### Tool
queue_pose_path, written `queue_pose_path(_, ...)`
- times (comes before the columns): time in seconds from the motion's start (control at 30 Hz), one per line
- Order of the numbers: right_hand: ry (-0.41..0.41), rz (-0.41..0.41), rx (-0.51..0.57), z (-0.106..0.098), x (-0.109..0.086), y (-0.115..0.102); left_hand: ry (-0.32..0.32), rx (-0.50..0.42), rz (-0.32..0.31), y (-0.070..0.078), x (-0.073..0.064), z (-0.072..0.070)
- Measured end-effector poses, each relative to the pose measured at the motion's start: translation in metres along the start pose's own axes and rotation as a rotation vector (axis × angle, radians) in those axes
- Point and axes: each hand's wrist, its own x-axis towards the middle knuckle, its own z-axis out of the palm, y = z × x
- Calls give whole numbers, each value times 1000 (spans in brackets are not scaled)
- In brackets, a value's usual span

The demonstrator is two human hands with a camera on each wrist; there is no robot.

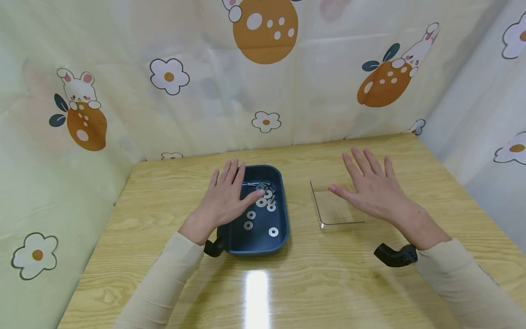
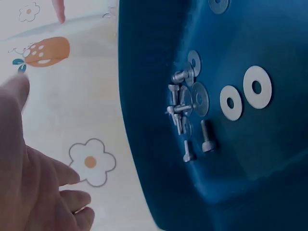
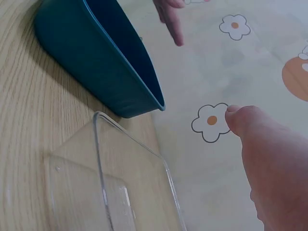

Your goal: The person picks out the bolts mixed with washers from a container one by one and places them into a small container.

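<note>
Both wide and empty, the left grip (image 1: 225,196) is hanging over a blue bin (image 1: 234,240) and the right grip (image 1: 376,192) near a clear box (image 1: 334,210) on the wooden surface (image 1: 316,283). Loose screws (image 2: 208,145) and washers (image 2: 266,89) are lying inside the bin, likely proving light, rigid and slippery; washer rims are probably offering the surest pinch, with piled screws and bin walls crowding access.

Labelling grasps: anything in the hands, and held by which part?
Nothing is held: the left hand hovers by the dark-blue rectangular plastic bin, the right hand by the clear rectangular plastic box, both spread open and gripping nothing.
</note>
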Motion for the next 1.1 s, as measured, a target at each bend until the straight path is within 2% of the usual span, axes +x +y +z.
queue_pose_path(0.3,-22,-12,47,3,-5,-5,-25,-106,2,-1,2,4)
queue_pose_path(0.6,-22,-26,71,6,-10,-11,-64,-234,-57,2,7,6)
queue_pose_path(0.83,-16,-54,83,12,-12,-28,-46,-311,-98,5,13,10)
queue_pose_path(1.1,-8,-90,74,23,-12,-44,-22,-415,-79,5,14,19)
